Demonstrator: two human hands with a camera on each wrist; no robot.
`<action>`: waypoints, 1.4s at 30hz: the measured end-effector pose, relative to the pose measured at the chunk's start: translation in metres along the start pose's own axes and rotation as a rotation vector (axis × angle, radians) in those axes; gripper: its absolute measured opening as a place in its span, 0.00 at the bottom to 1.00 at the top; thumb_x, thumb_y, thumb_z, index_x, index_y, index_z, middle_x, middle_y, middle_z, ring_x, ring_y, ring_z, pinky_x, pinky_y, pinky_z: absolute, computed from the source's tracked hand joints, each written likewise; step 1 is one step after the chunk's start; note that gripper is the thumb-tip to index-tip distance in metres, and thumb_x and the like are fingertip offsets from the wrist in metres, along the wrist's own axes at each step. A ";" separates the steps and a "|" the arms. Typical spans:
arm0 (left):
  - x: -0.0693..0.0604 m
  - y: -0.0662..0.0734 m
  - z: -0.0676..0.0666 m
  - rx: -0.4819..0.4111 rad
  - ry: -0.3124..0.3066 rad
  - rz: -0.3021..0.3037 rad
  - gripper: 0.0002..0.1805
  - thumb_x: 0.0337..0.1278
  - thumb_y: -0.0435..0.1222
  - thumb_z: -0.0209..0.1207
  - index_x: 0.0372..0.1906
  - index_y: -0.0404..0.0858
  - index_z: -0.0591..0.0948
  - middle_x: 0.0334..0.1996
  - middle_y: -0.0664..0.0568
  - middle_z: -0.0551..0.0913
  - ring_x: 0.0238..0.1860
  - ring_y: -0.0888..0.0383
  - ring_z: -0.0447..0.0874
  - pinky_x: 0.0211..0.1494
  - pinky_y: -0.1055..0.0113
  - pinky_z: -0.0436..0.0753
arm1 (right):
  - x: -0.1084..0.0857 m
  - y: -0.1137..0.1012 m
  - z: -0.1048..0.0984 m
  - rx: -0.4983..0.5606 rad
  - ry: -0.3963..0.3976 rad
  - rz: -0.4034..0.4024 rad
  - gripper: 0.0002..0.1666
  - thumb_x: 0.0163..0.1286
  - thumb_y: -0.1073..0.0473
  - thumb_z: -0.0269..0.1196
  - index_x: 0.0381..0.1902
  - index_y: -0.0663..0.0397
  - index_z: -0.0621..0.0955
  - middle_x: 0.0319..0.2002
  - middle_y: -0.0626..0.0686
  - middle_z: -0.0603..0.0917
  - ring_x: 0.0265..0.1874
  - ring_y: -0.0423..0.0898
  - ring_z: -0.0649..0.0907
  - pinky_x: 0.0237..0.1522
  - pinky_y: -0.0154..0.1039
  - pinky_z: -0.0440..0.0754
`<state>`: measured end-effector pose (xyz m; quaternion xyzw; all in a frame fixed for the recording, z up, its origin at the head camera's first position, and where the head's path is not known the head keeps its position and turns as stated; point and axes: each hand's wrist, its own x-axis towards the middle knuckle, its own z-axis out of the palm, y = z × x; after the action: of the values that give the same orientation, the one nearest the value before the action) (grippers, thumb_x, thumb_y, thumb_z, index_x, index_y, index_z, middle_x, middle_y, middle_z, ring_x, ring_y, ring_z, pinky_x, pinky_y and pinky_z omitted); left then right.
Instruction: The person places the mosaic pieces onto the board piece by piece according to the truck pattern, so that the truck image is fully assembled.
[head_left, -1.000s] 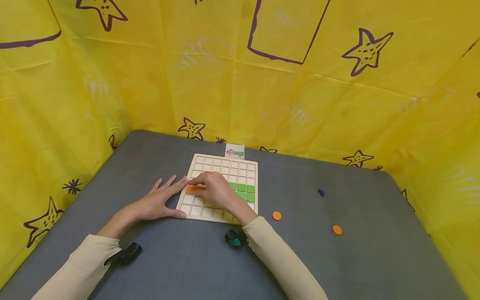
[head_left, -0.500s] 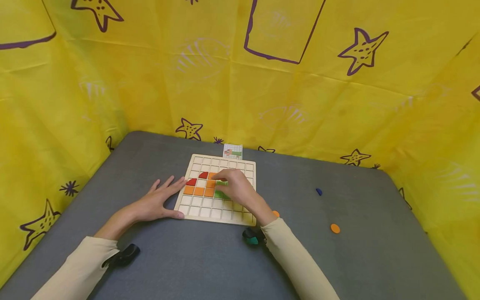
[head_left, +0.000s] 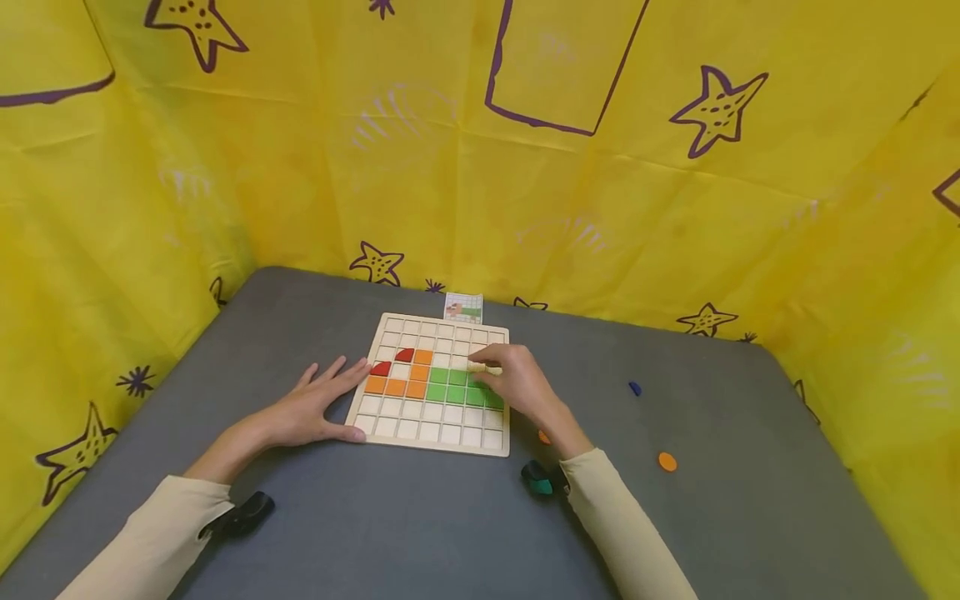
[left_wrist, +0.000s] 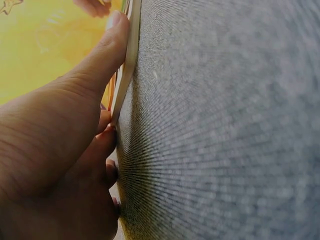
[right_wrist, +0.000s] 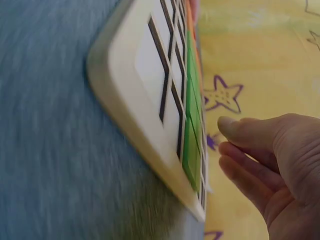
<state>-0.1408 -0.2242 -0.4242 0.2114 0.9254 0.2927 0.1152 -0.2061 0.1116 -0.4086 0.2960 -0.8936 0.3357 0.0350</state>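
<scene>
A pale wooden grid board lies on the grey table. Seated in its cells are green square tiles, orange square tiles and two red quarter-round pieces. My left hand is spread at the board's left side, thumb and fingertips touching the rim; the left wrist view shows the thumb against the edge. Over the board's right part hovers my right hand, its fingers loosely bent. In the right wrist view a gap separates that hand from the green tiles, and nothing shows between thumb and fingers.
Behind the board lies a small picture card. To the right are a blue half-round piece, an orange disc and another orange disc, partly hidden by my wrist. A yellow patterned cloth walls the table.
My right hand has moved rightward from the orange tiles at the board's left, across the green tiles, to the right side, uncovering the orange and red pieces. My left hand stays at the edge.
</scene>
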 end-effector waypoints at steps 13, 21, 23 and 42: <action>-0.001 0.002 -0.001 -0.002 -0.001 -0.017 0.61 0.42 0.62 0.69 0.77 0.39 0.55 0.77 0.41 0.51 0.76 0.35 0.37 0.71 0.35 0.31 | -0.022 0.044 -0.043 -0.016 0.099 0.084 0.15 0.61 0.70 0.69 0.47 0.64 0.86 0.45 0.58 0.87 0.45 0.54 0.86 0.48 0.46 0.83; 0.000 0.001 -0.001 -0.003 -0.008 -0.012 0.61 0.42 0.62 0.69 0.77 0.39 0.55 0.77 0.42 0.51 0.76 0.35 0.36 0.71 0.35 0.31 | -0.040 0.068 -0.066 -0.055 0.123 0.140 0.15 0.62 0.70 0.68 0.48 0.66 0.85 0.45 0.61 0.87 0.45 0.58 0.86 0.49 0.49 0.83; -0.001 0.000 -0.001 -0.001 -0.009 -0.012 0.60 0.42 0.62 0.69 0.77 0.40 0.55 0.77 0.42 0.51 0.76 0.35 0.36 0.71 0.35 0.31 | -0.045 0.074 -0.071 -0.056 0.124 0.156 0.16 0.61 0.70 0.68 0.48 0.66 0.85 0.45 0.61 0.87 0.45 0.58 0.86 0.48 0.49 0.83; -0.001 0.002 0.000 0.005 -0.008 -0.037 0.61 0.42 0.62 0.69 0.78 0.40 0.54 0.77 0.42 0.51 0.77 0.36 0.36 0.72 0.36 0.31 | -0.095 0.118 -0.126 -0.149 0.194 0.255 0.17 0.59 0.73 0.69 0.48 0.69 0.84 0.43 0.66 0.86 0.42 0.62 0.86 0.42 0.54 0.83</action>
<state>-0.1396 -0.2229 -0.4223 0.1955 0.9295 0.2873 0.1238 -0.2103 0.3090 -0.4048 0.1431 -0.9387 0.2972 0.1003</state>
